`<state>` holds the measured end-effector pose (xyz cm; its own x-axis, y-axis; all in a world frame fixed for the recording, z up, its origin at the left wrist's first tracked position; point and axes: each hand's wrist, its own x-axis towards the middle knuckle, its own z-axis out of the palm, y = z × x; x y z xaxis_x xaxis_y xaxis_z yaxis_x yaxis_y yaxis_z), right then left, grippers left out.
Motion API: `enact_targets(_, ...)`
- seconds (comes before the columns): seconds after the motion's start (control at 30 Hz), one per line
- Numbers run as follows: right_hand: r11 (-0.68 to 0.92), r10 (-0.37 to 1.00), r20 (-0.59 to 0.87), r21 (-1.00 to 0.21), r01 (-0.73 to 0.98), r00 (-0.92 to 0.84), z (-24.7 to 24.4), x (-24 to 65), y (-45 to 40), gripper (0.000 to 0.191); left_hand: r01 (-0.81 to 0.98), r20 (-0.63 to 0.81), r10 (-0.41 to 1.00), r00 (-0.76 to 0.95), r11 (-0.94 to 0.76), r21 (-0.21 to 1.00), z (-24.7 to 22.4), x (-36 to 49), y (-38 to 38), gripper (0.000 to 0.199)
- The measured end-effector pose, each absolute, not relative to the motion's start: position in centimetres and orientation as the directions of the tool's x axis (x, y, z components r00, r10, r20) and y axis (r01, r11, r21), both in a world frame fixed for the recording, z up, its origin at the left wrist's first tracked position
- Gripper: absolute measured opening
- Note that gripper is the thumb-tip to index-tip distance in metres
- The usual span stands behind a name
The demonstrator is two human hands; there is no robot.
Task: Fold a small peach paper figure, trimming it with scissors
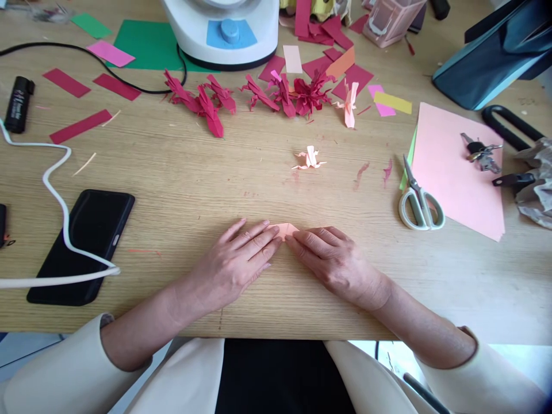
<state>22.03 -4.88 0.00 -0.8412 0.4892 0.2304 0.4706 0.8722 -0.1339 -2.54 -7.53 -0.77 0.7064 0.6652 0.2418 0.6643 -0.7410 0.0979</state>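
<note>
A small folded piece of light pink paper [285, 229] lies flat on the wooden table [207, 190] near its front edge. My left hand [239, 259] rests on its left end, fingers stretched out and pressing it down. From the other side, my right hand [334, 259] has its fingers together on the paper's right end. Beyond the hands sits a small pale pink folded paper figure [309, 157]. Several crimson folded figures [209, 109] stand in a row farther back, with another pale pink one [349, 105] at the row's right end.
White-handled scissors [420, 201] lie at the right beside pink sheets [457, 172] with a metal clip. At the left are a black phone [81, 247], a white cable [56, 172] and crimson strips [80, 126]. A white appliance base [224, 31] stands at the back.
</note>
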Motion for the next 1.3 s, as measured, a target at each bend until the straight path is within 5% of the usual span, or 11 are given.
enact_targets(0.23,0.861,0.507,0.22,-0.072,0.504,-0.834,0.3,21.5,-5.3,0.031,0.665,0.18,0.672,0.719,-0.739,0.105,-0.8,-3.3,-7.5,0.042)
enact_targets(0.37,0.851,0.521,0.27,-0.094,0.516,-0.81,-0.3,21.6,-5.5,0.031,0.661,0.204,0.697,0.688,-0.717,0.22,-0.1,-2.7,-6.9,0.037)
enact_targets(0.57,0.837,0.546,0.302,-0.143,0.529,-0.782,-1.1,21.9,-5.6,0.031,0.842,0.155,0.899,0.41,-0.438,0.314,0.2,-0.3,-5.6,0.021)
enact_targets(0.9,0.576,0.803,0.316,-0.631,0.519,-0.506,-1.3,21.4,-5.0,0.026,0.822,0.013,0.928,0.373,-0.337,0.459,0.5,0.9,-4.1,0.021)
enact_targets(1.07,0.488,0.848,0.253,-0.713,0.503,-0.465,-1.2,21.0,-4.3,0.017,0.775,0.015,0.894,0.448,-0.396,0.493,0.5,1.2,-3.3,0.019)
enact_targets(1.3,0.372,0.875,0.146,-0.814,0.446,-0.462,-0.2,21.3,-4.1,0.009,0.595,0.153,0.881,0.448,-0.422,0.684,0.9,1.5,-3.1,0.016)
